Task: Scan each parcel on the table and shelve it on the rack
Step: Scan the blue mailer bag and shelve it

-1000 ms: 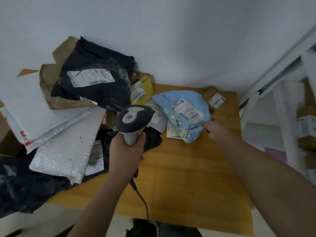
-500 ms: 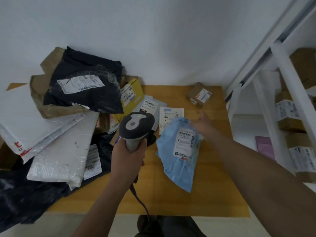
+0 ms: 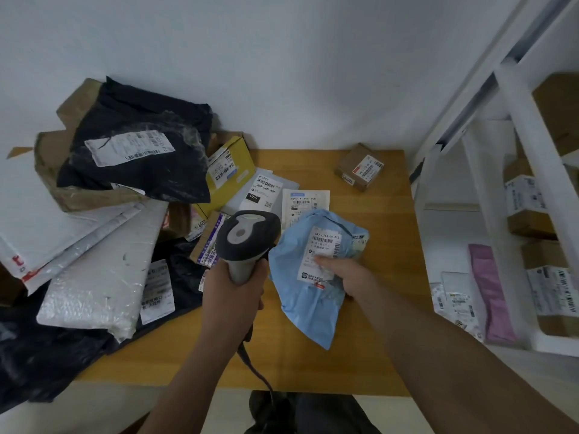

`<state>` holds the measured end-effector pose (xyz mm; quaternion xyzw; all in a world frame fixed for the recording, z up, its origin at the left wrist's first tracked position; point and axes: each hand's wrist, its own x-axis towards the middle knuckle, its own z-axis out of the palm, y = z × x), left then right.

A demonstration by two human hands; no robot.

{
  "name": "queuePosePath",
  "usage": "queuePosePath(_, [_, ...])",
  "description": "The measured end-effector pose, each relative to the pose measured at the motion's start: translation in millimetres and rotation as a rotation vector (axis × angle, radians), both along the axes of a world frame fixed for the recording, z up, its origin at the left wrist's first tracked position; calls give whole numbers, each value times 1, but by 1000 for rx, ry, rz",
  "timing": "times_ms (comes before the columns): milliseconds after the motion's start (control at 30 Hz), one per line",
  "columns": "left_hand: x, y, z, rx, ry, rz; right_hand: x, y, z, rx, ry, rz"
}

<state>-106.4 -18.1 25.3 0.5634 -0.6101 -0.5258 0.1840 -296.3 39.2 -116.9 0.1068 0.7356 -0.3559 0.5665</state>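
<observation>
The light blue parcel (image 3: 308, 289) lies near the middle of the tabletop (image 3: 369, 355), with its white label (image 3: 322, 255) facing up. The right hand (image 3: 347, 278) rests on its right part; the thumb presses on the label and the other fingers go around the right edge of the bag, so the hand pinches the parcel. How far the fingers reach under it I cannot tell, because the bag hides them.

Just beside the parcel, on its left, the left hand (image 3: 233, 296) holds the scanner (image 3: 246, 242) by its handle, fingers closed tight around it. The dark head of the scanner is above the hand and its cable (image 3: 253, 368) runs down toward the near edge of the tabletop.

Behind the blue parcel, two flat white envelopes (image 3: 305, 203) with labels lie side by side, and a yellow box (image 3: 233, 166) stands tilted behind them. A small brown box (image 3: 360, 167) sits apart near the far right corner. Along the left edge there is a heap: a black bag (image 3: 141, 151) on top of brown cardboard, white bubble mailers (image 3: 100, 277) below it, and more black plastic at the near left corner.

To the right of the tabletop stands the white rack (image 3: 529, 189), with brown boxes and a pink bag (image 3: 488, 289) on its shelves.
</observation>
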Motion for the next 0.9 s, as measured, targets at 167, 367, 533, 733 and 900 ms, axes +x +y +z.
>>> queuePosePath(167, [5,9,7,-29,-11,38,2,-2,-18,-59,-41,-51])
queuePosePath(367, [16,29,24,-77,7,39,0,15,-8,-103,-1,-33])
queuePosePath(533, [42,66,41,-126,76,18,16,40,23,-197,107,-24])
queuePosePath(733, [106,143,59,-179,152,35,72,99,76,-413,222,-4])
queuePosePath(900, [166,229,75,-181,208,58,125,157,113,-502,307,68])
